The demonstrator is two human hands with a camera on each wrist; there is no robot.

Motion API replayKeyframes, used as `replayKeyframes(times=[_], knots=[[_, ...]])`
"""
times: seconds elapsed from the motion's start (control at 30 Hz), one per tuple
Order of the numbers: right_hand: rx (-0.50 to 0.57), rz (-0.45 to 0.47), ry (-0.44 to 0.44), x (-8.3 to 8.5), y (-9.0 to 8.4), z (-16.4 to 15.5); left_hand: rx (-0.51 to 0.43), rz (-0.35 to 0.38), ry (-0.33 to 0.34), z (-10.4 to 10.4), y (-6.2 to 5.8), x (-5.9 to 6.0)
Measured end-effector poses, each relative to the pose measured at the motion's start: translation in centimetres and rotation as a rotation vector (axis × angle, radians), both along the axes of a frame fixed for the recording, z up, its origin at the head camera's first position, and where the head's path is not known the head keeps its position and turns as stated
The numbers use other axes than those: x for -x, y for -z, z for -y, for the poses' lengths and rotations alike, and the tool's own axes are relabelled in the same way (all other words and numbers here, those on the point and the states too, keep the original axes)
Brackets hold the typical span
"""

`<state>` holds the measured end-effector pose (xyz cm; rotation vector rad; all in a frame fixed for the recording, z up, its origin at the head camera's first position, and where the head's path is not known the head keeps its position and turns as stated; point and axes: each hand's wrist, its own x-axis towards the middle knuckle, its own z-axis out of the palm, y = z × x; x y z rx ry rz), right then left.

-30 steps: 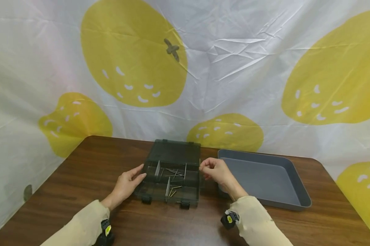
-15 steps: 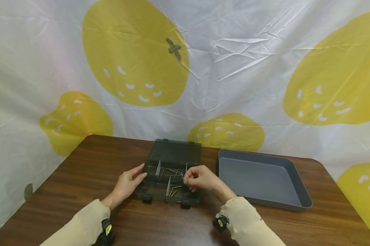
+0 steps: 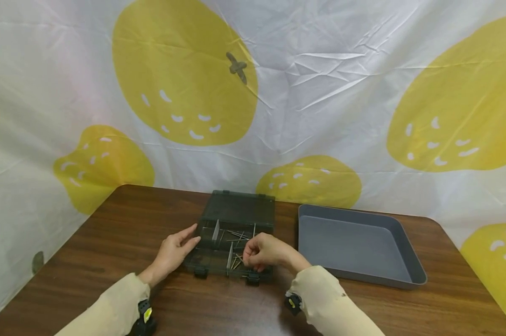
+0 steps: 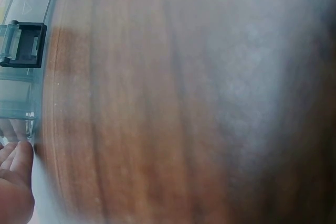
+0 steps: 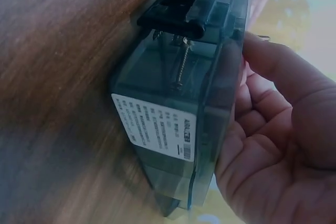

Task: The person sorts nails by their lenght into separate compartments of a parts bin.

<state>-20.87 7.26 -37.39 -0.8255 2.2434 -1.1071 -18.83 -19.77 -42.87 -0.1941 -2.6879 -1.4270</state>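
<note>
Currently picking screws: right hand (image 3: 262, 252) is curled over the open organizer box (image 3: 235, 233) mid-table, whether it pinches a screw (image 5: 181, 69) cannot be told; left hand (image 3: 174, 252) rests flat-fingered against the box's side. Next likely needs a clean pinch.

Tray (image 3: 362, 245) right of organizer box (image 3: 236, 233)

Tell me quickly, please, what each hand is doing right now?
Left hand: open, fingers resting against the organizer box.
Right hand: fingers curled over the box's front compartment; what it holds cannot be told.
</note>
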Motion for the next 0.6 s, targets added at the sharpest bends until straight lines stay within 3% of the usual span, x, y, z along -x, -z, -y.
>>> replayKeyframes(times=[0.37, 0.6], knots=[[-0.112, -0.175, -0.039, -0.33, 0.1, 0.74, 0.006, -0.013, -0.007, 0.02, -0.11, -0.05], [-0.143, -0.211, -0.033, -0.52, 0.13, 0.82, -0.005, -0.001, -0.009, -0.03, -0.06, -0.09]])
